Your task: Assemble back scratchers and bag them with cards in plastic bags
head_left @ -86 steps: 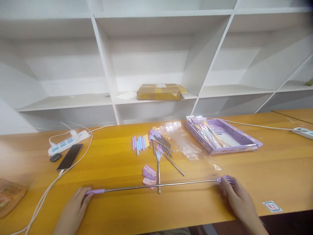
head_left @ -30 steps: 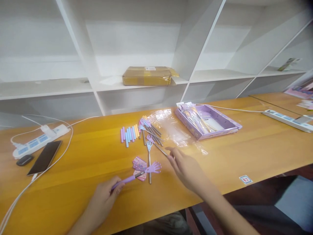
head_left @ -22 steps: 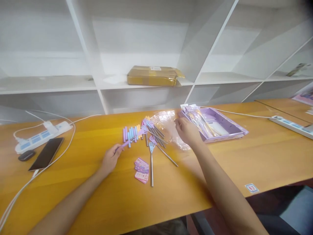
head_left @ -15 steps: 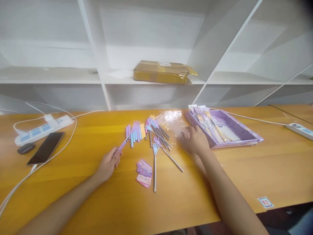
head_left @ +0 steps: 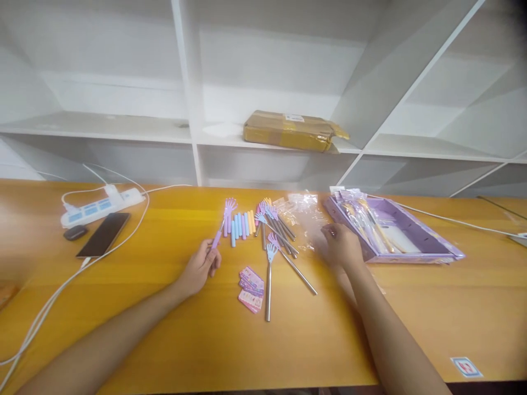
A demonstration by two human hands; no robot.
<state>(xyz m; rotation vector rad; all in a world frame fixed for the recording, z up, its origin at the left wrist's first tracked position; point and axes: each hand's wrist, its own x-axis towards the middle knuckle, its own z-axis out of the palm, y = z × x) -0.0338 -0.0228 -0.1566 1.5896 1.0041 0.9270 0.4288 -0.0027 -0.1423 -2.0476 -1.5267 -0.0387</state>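
Observation:
My left hand (head_left: 201,266) is closed round the purple grip of a back scratcher (head_left: 216,238), its claw-shaped head pointing up and away. My right hand (head_left: 342,244) is curled, fingertips pinched together, at the right edge of some clear plastic bags (head_left: 307,216); what it pinches is hidden by blur. Between the hands lie several metal-shafted back scratchers with claw heads, among them a blue one (head_left: 269,280) and a purple one (head_left: 294,266). Left of their pile is a row of pastel grip sleeves (head_left: 242,226). Nearer to me is a small stack of pink and purple cards (head_left: 251,289).
A purple box tray (head_left: 411,257) holding bagged brushes (head_left: 370,222) stands right of my right hand. At left are a power strip (head_left: 102,207), a phone (head_left: 104,235), a dark earbud-like case (head_left: 76,232) and white cables. A taped parcel (head_left: 290,130) rests on the shelf behind.
The view has swung left, so things appear further right. My left hand still holds the back scratcher, now more upright. My right hand's fingers have drawn together beside the bags.

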